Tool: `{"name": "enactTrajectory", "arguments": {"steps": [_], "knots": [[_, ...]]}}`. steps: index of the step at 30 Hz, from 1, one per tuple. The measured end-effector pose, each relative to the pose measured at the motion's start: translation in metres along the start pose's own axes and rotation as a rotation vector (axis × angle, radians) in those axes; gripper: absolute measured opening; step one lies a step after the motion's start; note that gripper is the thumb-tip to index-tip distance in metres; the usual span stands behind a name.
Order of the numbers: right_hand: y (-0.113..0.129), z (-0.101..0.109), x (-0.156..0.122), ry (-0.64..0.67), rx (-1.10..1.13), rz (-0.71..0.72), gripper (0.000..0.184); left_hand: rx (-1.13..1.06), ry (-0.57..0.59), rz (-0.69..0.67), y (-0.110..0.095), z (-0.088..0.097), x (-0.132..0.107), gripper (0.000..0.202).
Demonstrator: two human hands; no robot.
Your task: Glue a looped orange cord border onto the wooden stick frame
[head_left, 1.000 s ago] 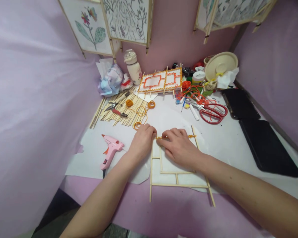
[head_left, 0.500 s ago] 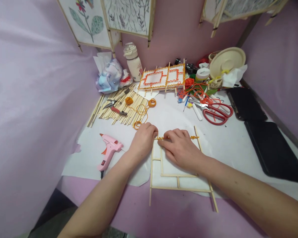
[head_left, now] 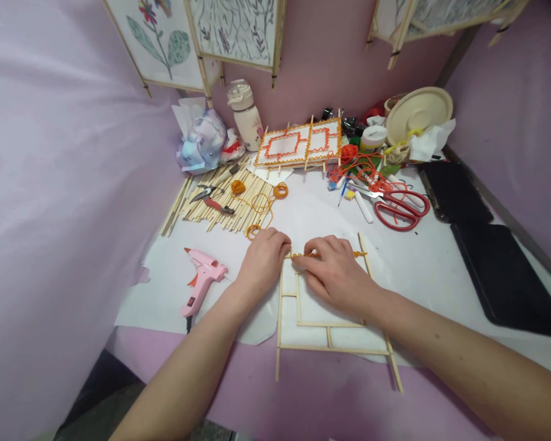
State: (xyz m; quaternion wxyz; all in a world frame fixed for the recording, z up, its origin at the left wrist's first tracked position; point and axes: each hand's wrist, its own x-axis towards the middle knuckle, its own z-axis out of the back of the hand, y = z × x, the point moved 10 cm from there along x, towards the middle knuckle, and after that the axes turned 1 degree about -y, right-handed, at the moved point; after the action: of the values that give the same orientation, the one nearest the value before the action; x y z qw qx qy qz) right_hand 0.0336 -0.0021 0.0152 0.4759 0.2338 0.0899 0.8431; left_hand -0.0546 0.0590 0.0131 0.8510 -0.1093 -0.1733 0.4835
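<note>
On the paper in front of me lies a ladder-like frame of thin wooden sticks, with smaller sticks forming a stepped pattern inside it. Orange cord runs in small waves along its top stick, partly covered by my fingers. At the frame's top left corner, my left hand pinches the cord, a short length showing at its fingertips. My right hand grips the top stick just right of there, thumb below and fingers curled over it. The loose orange cord trails from behind my left hand toward a small ball.
A pink glue gun lies left of my left forearm. Behind are loose sticks, pliers, a bottle and a finished corded frame. Red-handled scissors and black flat objects lie to the right.
Very little differs. My right fingers have shifted slightly at the top stick, while my left hand keeps its pinch at the corner.
</note>
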Motion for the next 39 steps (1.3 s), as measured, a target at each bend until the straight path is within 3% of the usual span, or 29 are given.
{"name": "enactTrajectory", "arguments": {"steps": [6,13,17,28,39], "knots": [[-0.011,0.014,0.010,-0.008,0.086,-0.094,0.031,-0.031,-0.053,0.098,0.003,0.011,-0.011,0.010],[-0.011,-0.005,0.035,0.104,0.085,-0.030,0.030,-0.044,-0.076,0.165,0.008,0.013,-0.017,0.010],[-0.017,-0.014,0.036,0.113,0.072,-0.047,0.026,-0.046,-0.089,0.144,0.006,0.013,-0.018,0.011],[-0.017,-0.012,0.032,0.084,0.050,-0.047,0.022,0.102,-0.117,0.022,-0.018,0.011,-0.032,0.017],[-0.015,-0.014,0.033,0.064,0.063,-0.024,0.027,0.088,-0.106,0.104,-0.014,0.002,-0.039,0.012]]}}
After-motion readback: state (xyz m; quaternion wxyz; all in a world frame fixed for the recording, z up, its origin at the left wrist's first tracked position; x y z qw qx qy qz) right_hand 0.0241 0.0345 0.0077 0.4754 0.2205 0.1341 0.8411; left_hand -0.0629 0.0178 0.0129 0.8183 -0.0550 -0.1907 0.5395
